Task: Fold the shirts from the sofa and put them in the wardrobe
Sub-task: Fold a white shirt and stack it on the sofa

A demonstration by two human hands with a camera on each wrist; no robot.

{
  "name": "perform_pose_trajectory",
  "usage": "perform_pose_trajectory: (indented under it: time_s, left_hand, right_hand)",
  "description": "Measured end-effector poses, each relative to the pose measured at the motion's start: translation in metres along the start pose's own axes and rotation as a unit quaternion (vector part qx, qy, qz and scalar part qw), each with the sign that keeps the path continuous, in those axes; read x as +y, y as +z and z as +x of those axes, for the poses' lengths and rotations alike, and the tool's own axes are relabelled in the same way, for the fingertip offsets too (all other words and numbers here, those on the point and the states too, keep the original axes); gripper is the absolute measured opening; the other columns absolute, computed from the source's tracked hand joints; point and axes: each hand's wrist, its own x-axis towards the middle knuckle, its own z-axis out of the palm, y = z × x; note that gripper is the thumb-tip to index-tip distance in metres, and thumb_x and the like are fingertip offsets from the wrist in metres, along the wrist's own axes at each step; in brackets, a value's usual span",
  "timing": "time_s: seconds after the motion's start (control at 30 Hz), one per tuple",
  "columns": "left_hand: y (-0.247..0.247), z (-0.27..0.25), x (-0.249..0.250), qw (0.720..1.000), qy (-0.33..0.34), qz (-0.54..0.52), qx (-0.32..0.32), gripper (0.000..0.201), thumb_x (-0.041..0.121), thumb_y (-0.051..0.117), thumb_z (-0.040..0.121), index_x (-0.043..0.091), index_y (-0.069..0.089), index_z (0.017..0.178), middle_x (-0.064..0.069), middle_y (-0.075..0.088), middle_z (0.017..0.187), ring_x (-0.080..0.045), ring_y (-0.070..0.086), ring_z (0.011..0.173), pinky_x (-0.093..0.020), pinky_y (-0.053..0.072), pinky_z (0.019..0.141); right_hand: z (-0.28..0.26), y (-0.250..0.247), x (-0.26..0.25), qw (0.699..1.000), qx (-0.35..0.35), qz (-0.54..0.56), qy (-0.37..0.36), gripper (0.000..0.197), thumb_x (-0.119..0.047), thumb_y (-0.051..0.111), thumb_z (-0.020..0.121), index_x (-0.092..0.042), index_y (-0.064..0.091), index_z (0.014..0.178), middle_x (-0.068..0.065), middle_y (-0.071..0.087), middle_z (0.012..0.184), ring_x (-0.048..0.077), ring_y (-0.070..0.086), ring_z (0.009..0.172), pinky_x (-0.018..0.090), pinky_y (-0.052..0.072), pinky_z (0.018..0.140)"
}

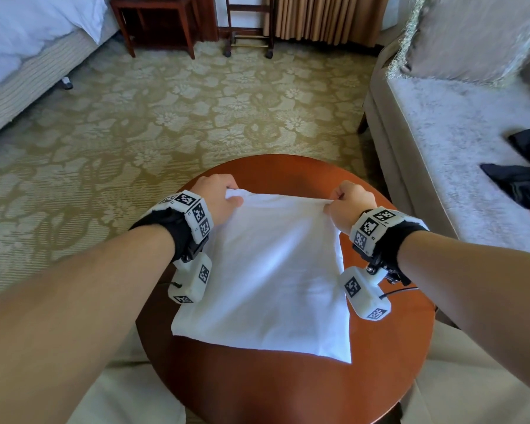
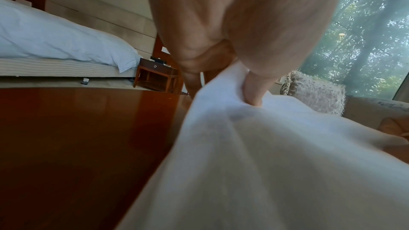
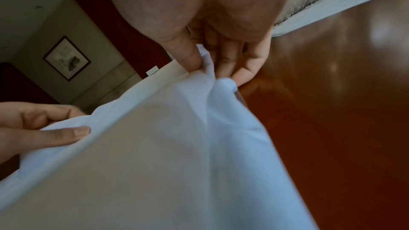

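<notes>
A white shirt [image 1: 266, 280], partly folded into a rough rectangle, lies on a round reddish wooden table [image 1: 288, 390]. My left hand [image 1: 219, 198] pinches its far left corner. My right hand [image 1: 348, 205] pinches the far right corner. Both corners are lifted a little off the table, and the far edge is stretched between the hands. In the left wrist view, thumb and fingers of the left hand [image 2: 239, 83] clamp the white shirt [image 2: 265, 163]. The right wrist view shows the right hand [image 3: 205, 66] pinching a bunched fold of the white shirt [image 3: 166, 155].
A grey sofa [image 1: 459, 142] stands to the right, with dark and yellow clothes [image 1: 523, 175] on its seat and a cushion [image 1: 471, 35] at the back. A bed [image 1: 28, 50] is at the far left. A wooden side table [image 1: 156, 19] and a wheeled rack [image 1: 248, 26] stand on the patterned carpet.
</notes>
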Motion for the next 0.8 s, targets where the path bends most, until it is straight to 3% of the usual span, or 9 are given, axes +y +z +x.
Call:
perform_pose_trajectory:
  time_s: [0.1,0.17,0.27,0.33,0.4,0.47,0.57,0.67,0.8]
  left_hand:
    - [0.001,0.004,0.001,1.0,-0.013,-0.004,0.005,0.014,0.034,0.061,0.089,0.034,0.05,0.079,0.005,0.063,0.093,-0.018,0.058,0.084,-0.027,0.036,0.059]
    - [0.001,0.002,0.005,0.999,-0.018,-0.024,0.01,0.01,0.033,0.064,0.088,0.03,0.055,0.09,0.006,0.062,0.099,-0.018,0.058,0.094,-0.028,0.038,0.066]
    - [0.0,-0.009,0.014,0.999,-0.002,-0.04,0.013,0.043,0.039,0.07,0.086,0.02,0.053,0.121,0.005,0.057,0.122,-0.017,0.053,0.114,-0.03,0.042,0.089]
    - [-0.002,-0.02,0.023,1.0,0.013,-0.014,0.024,0.059,0.047,0.07,0.083,0.021,0.046,0.13,0.003,0.049,0.135,-0.019,0.048,0.125,-0.038,0.037,0.104]
    - [-0.002,-0.032,0.031,0.998,0.034,0.037,0.025,0.064,0.054,0.066,0.083,0.025,0.042,0.135,0.004,0.041,0.142,-0.018,0.039,0.133,-0.041,0.027,0.109]
    - [0.002,-0.046,0.038,0.996,0.061,0.068,0.001,0.066,0.056,0.061,0.086,0.027,0.039,0.14,0.005,0.032,0.151,-0.016,0.027,0.141,-0.043,0.017,0.112]
    - [0.017,-0.063,0.041,0.989,0.06,0.109,-0.086,0.072,0.06,0.051,0.09,0.032,0.024,0.152,0.006,0.0,0.164,-0.016,-0.004,0.151,-0.051,-0.002,0.118]
    - [0.035,-0.074,0.033,0.973,0.034,0.16,-0.166,0.081,0.069,0.04,0.091,0.035,0.004,0.156,0.007,-0.02,0.162,-0.018,-0.02,0.149,-0.057,-0.007,0.117]
    - [0.049,-0.084,0.014,0.964,0.051,0.175,-0.193,0.089,0.077,0.032,0.088,0.039,-0.016,0.153,0.01,-0.037,0.155,-0.014,-0.033,0.143,-0.06,-0.014,0.114]
  right_hand:
    - [0.002,0.001,0.0,1.0,-0.002,-0.014,-0.003,0.016,-0.009,0.046,0.087,-0.018,0.054,0.098,0.005,0.056,0.096,0.016,0.052,0.072,0.024,0.041,0.051]
    - [0.001,0.004,0.001,1.0,-0.007,-0.029,-0.005,0.02,-0.01,0.05,0.088,-0.018,0.05,0.106,0.004,0.054,0.1,0.015,0.051,0.072,0.024,0.038,0.052]
    - [-0.003,0.008,0.002,0.999,0.018,-0.036,-0.025,0.04,-0.016,0.059,0.084,-0.018,0.043,0.121,0.003,0.049,0.116,0.02,0.052,0.098,0.031,0.045,0.076]
    - [-0.009,0.009,-0.001,0.993,0.062,-0.078,-0.066,0.05,-0.027,0.064,0.079,-0.021,0.042,0.124,-0.001,0.044,0.12,0.02,0.043,0.113,0.037,0.042,0.093]
    - [-0.019,0.012,-0.006,0.981,0.075,-0.126,-0.129,0.06,-0.04,0.069,0.076,-0.025,0.041,0.127,-0.003,0.04,0.125,0.019,0.038,0.12,0.038,0.034,0.099]
    - [-0.03,0.017,-0.011,0.971,0.023,-0.159,-0.177,0.075,-0.048,0.071,0.074,-0.028,0.036,0.138,-0.003,0.031,0.143,0.02,0.026,0.136,0.044,0.026,0.107]
    - [-0.047,0.033,-0.009,0.944,-0.111,-0.249,-0.187,0.095,-0.061,0.063,0.079,-0.032,0.013,0.153,-0.005,-0.01,0.162,0.019,-0.013,0.149,0.05,0.003,0.118]
    - [-0.06,0.05,0.011,0.917,-0.133,-0.325,-0.187,0.102,-0.077,0.047,0.079,-0.031,-0.006,0.154,-0.001,-0.024,0.16,0.022,-0.023,0.147,0.05,-0.004,0.119]
    - [-0.063,0.056,0.04,0.899,-0.144,-0.369,-0.188,0.104,-0.09,0.027,0.073,-0.038,-0.023,0.149,-0.005,-0.04,0.152,0.022,-0.033,0.142,0.051,-0.009,0.118]
